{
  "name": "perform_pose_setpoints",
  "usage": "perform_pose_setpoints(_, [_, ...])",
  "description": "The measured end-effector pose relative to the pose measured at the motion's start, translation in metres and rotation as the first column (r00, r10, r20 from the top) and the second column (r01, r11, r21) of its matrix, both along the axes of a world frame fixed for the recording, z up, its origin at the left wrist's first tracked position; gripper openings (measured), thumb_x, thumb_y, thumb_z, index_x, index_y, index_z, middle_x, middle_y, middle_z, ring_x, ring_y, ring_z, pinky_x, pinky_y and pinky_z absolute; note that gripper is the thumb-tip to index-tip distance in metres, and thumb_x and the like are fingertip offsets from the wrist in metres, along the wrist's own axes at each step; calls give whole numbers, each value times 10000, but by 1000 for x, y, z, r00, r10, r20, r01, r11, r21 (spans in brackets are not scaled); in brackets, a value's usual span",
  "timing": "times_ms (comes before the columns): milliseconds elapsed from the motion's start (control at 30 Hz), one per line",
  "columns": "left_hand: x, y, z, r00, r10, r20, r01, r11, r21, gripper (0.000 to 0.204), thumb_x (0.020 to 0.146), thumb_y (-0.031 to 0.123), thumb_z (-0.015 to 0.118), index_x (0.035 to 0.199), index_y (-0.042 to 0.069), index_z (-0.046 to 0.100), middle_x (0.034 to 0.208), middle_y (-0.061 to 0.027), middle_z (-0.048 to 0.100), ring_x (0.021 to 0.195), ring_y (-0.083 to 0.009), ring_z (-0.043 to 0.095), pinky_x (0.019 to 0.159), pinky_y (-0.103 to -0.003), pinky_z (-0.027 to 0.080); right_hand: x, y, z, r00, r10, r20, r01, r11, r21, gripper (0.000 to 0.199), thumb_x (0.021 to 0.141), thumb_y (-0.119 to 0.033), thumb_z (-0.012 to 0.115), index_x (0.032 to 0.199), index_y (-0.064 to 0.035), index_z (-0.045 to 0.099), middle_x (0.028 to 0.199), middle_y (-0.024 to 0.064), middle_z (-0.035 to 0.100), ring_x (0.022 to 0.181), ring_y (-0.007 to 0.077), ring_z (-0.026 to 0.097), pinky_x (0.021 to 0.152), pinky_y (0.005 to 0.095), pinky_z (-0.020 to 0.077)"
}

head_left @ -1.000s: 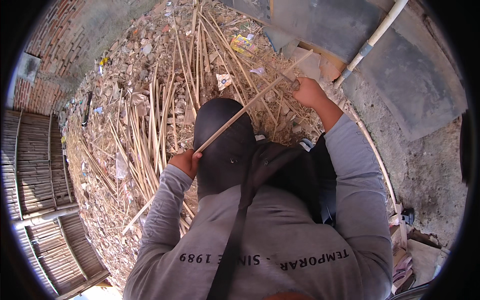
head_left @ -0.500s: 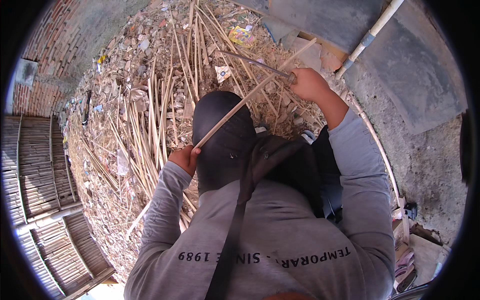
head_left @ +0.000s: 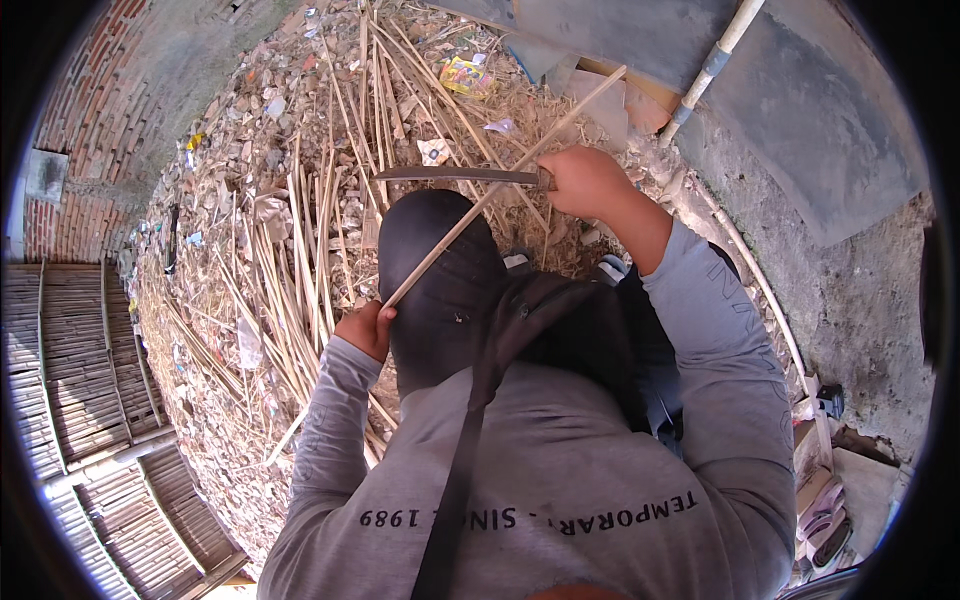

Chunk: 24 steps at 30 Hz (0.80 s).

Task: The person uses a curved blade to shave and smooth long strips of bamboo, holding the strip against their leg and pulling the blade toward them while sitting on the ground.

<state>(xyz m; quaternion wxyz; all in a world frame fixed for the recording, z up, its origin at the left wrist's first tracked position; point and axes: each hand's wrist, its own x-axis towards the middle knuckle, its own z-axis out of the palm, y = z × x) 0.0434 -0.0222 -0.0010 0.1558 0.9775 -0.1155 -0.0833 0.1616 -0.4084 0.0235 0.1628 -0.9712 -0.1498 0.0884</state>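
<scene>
The heap of cut bamboo strips [head_left: 300, 270] and litter covers the ground ahead of you, with woven bamboo panels [head_left: 80, 370] at your left and a grey concrete wall [head_left: 800, 130] at your right. One long bamboo stick [head_left: 500, 185] slants across your dark cap [head_left: 440, 280]. Your left hand [head_left: 365, 328] has its fingers curled tight around the stick's lower end. Your right hand [head_left: 585, 180] is fisted on the handle of a long knife [head_left: 450, 175], whose blade lies flat across the stick.
</scene>
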Motion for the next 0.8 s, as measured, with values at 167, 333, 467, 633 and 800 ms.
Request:
perform_pose_setpoints(167, [5, -7, -1, 999, -26, 31, 26, 1000, -6, 393, 975, 390, 453, 831, 36, 546, 601, -226, 565, 613, -460, 579, 554, -528, 444, 17, -58, -42, 954, -300, 7, 298, 948, 115, 318, 734, -214, 649, 1002, -42, 649, 996, 197, 664, 907, 387, 630, 787, 442, 514])
perform_pose_setpoints(333, [-6, 2, -16, 998, 37, 47, -36, 999, -33, 426, 977, 408, 440, 808, 31, 540, 593, -219, 561, 601, -463, 572, 548, -528, 441, 19, -34, -18, 971, -237, 15, 231, 955, 185, 343, 731, -208, 652, 1032, -44, 645, 986, 192, 670, 908, 394, 630, 793, 448, 512])
perform_pose_setpoints(467, [-2, -5, -9, 997, 10, 77, -7, 999, -42, 422, 978, 408, 440, 812, 34, 544, 594, -223, 561, 600, -462, 571, 545, -525, 442, 6, -19, -7, 996, -89, 11, 88, 995, 56, 342, 731, -182, 622, 1044, -42, 636, 933, 206, 667, 890, 403, 628, 785, 454, 508])
perform_pose_setpoints(633, [5, -4, 8, 1000, 9, -7, -8, 998, 65, 401, 977, 397, 449, 827, 37, 543, 613, -233, 571, 615, -464, 578, 556, -526, 449, 43, -78, -55, 915, -400, 49, 385, 903, 192, 348, 724, -179, 624, 1051, -61, 637, 904, 207, 660, 871, 414, 620, 774, 468, 505])
perform_pose_setpoints(800, [-10, 6, 26, 989, 92, -114, -96, 995, -35, 413, 984, 403, 431, 871, 30, 568, 618, -241, 559, 640, -462, 578, 563, -511, 437, 22, -53, -18, 965, -253, 69, 237, 954, 185, 340, 726, -193, 635, 1041, -67, 646, 912, 207, 658, 874, 406, 620, 768, 467, 504])
